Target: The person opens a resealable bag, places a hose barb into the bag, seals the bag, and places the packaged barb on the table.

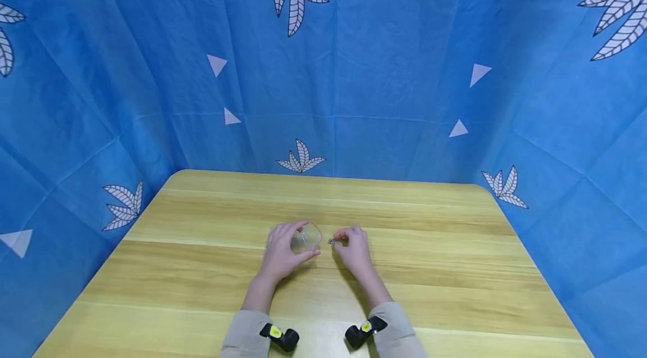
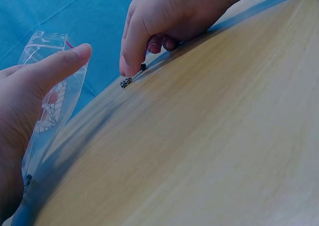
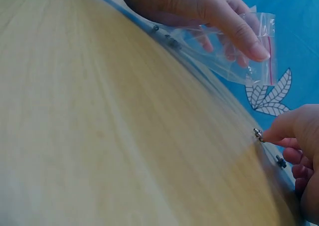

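My left hand (image 1: 284, 251) holds a clear zip bag (image 1: 309, 238) by its mouth, thumb on one side and fingers behind. The bag (image 3: 224, 64) has a red line along its zip edge, and small dark metal pieces (image 3: 172, 42) show at its lower end. To the right of the bag, my right hand (image 1: 355, 248) pinches a small shiny metal piece (image 3: 258, 135), like a screw or bolt, between thumb and fingertip. A second small dark metal piece (image 3: 280, 161) lies close under the right hand's curled fingers. The exact kind is too small to tell.
A light wooden table (image 1: 202, 285) spreads under both hands. Blue cloth (image 1: 394, 66) with white leaf and triangle prints hangs behind it and at both sides. Black cameras (image 1: 365, 332) are strapped to both sleeves.
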`<state>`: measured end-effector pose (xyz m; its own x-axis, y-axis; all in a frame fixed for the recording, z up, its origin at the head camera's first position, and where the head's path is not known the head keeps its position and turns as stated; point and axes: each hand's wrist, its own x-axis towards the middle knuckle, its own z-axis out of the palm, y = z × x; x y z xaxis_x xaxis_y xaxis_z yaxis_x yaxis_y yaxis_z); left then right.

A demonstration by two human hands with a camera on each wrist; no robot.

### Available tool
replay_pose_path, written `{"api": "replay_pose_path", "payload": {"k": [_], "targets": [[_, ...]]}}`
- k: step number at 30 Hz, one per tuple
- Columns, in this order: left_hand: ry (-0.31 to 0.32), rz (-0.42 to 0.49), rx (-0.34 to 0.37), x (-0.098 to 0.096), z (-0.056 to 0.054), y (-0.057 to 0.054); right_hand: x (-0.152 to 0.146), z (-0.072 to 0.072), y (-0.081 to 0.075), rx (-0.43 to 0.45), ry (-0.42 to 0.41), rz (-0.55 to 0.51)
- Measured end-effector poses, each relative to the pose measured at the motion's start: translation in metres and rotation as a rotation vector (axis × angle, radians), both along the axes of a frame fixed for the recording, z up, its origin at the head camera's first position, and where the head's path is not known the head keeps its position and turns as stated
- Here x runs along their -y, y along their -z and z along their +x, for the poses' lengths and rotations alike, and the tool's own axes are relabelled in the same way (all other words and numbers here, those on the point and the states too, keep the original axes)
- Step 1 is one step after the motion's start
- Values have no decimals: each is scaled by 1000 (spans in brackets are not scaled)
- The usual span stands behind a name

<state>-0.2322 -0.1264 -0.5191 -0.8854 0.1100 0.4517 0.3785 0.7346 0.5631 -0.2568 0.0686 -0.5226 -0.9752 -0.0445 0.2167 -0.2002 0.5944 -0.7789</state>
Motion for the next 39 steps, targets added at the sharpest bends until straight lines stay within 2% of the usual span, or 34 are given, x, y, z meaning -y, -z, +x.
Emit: {"api": "replay_pose_path", "payload": {"k": [11, 31, 39], "targets": [[-1, -1, 0, -1, -1, 0, 2, -1, 2, -14, -6, 89], [1, 16, 24, -1, 1, -1, 2, 1, 2, -69, -7, 123], [2, 11, 12, -1, 0, -1, 3, 2, 0, -34, -8, 113]]}}
